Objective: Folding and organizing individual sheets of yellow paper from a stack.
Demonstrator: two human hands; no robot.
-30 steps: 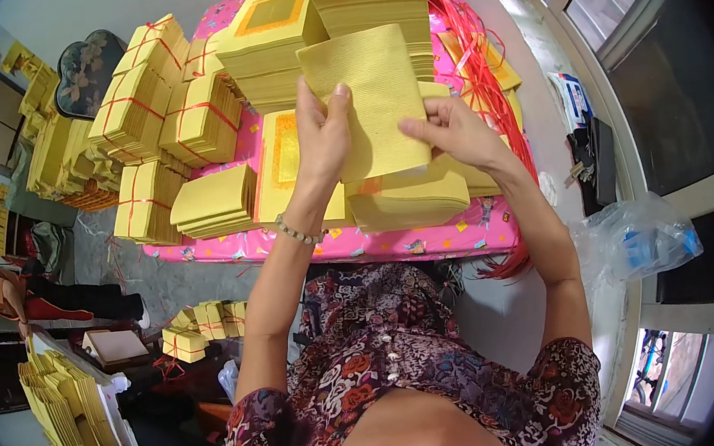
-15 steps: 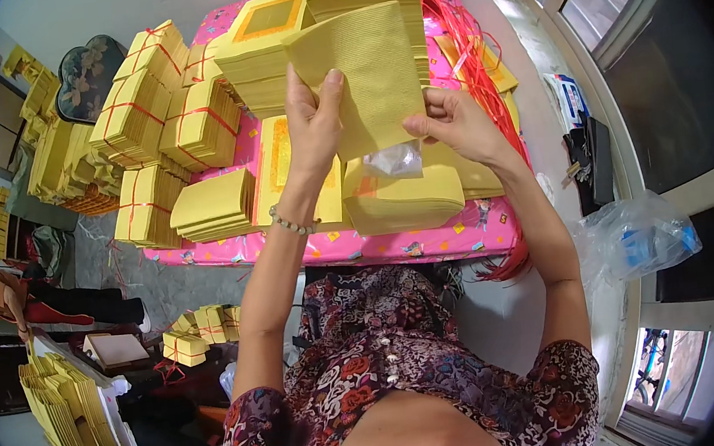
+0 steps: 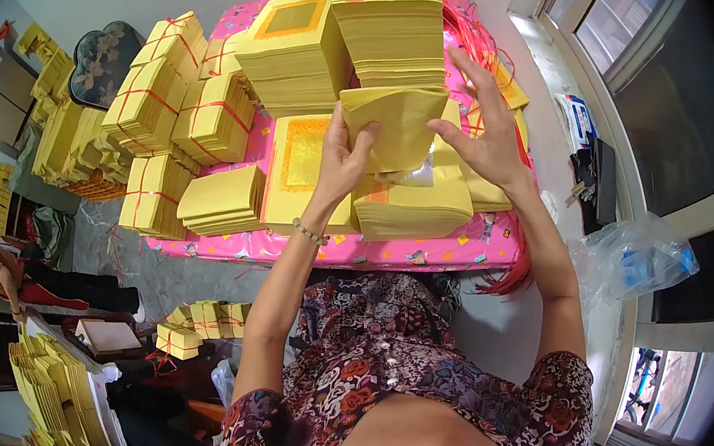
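Note:
My left hand (image 3: pixel 340 159) pinches the left edge of folded yellow paper (image 3: pixel 399 123), thumb in front. Close to the paper's right edge, my right hand (image 3: pixel 491 135) is open with its fingers spread and raised. Below the paper lies a stack of yellow sheets (image 3: pixel 417 212), its silver patch partly covered. Just left of it is a yellow sheet with a gold square (image 3: pixel 305 160). Behind stand a tall stack of sheets (image 3: pixel 394 40) with a silver square on top and a lower stack (image 3: pixel 293 69) with an orange-framed square. A pile of folded yellow papers (image 3: pixel 220 204) sits farther left.
Bundles tied with red string (image 3: pixel 136 111) fill the left of the pink-covered table (image 3: pixel 456 252). Red strings (image 3: pixel 511 276) hang over its right edge. A window ledge with a clear plastic bag (image 3: pixel 639 259) is at the right. Another person (image 3: pixel 6 277) works at the far left.
The tall single sheet is now folded into a shorter piece, held lower. My right hand has let go of its edge and spread its fingers. The view has shifted slightly.

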